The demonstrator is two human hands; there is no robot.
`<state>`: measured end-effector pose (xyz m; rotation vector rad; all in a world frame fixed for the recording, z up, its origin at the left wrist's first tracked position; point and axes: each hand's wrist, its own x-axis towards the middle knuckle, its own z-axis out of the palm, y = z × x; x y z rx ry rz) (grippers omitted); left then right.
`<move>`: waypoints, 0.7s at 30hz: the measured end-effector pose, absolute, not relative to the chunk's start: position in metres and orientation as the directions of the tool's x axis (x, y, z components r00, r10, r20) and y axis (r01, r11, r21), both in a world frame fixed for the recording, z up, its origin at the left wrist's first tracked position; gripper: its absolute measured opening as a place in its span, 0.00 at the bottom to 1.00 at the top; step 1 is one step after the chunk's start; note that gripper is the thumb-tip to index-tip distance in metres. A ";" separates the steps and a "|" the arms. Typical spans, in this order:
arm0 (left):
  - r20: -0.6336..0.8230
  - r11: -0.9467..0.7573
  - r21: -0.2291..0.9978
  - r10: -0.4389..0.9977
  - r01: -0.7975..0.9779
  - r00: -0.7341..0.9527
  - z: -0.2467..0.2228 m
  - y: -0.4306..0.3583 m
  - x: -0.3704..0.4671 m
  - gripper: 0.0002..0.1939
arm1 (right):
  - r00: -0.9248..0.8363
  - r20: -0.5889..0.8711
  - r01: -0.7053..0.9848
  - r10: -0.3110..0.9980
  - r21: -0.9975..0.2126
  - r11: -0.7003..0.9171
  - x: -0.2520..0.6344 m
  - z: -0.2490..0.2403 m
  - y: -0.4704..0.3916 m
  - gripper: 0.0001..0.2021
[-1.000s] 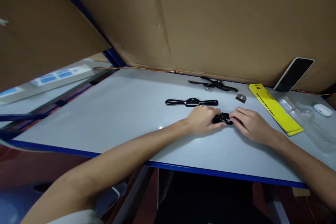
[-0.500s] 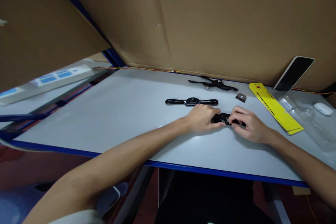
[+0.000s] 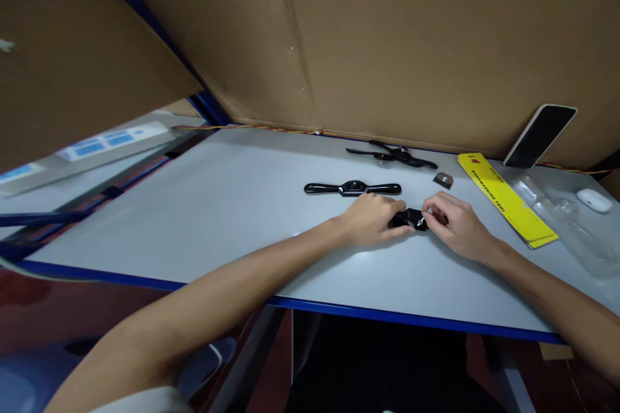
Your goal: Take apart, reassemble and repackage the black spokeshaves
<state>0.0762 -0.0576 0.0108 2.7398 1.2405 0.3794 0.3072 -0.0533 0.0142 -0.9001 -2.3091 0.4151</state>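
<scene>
A black spokeshave (image 3: 412, 217) lies low over the table in front of me. My left hand (image 3: 372, 218) is closed around its left handle, which the fingers mostly hide. At the right side of its body my right hand (image 3: 453, 222) makes a pinch with thumb and forefinger, beside a small silvery part (image 3: 420, 222) that looks like a screw. The spokeshave's right handle is hidden behind this hand. Just beyond the left hand rests a second black spokeshave (image 3: 352, 188). A flat notched blade (image 3: 443, 180) sits farther back, apart from both hands.
More black spokeshaves (image 3: 398, 153) lie crossed near the cardboard wall (image 3: 387, 45). To the right are a yellow printed card (image 3: 506, 200), clear plastic packaging (image 3: 576, 226), a leaning phone (image 3: 540, 135) and a white earbud case (image 3: 593, 200). The table's blue edge (image 3: 411, 318) runs nearest me.
My right hand's fingers have drawn together into a pinch and lifted off the right end of the spokeshave, exposing the silvery part. My left hand keeps its hold in the same spot.
</scene>
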 end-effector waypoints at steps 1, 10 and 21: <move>0.179 -0.657 0.202 0.753 0.726 0.633 0.011 -0.058 0.076 0.25 | -0.578 0.432 0.501 0.692 -0.482 0.719 0.307 0.015 -0.054 0.07; 0.131 -0.639 0.182 0.769 0.748 0.626 0.015 -0.059 0.078 0.26 | -0.627 0.381 0.519 0.679 -0.447 0.729 0.307 0.015 -0.057 0.09; 0.049 -0.622 0.165 0.781 0.766 0.623 0.019 -0.059 0.079 0.23 | -0.733 0.428 0.366 0.529 -0.407 0.837 0.315 0.011 -0.055 0.04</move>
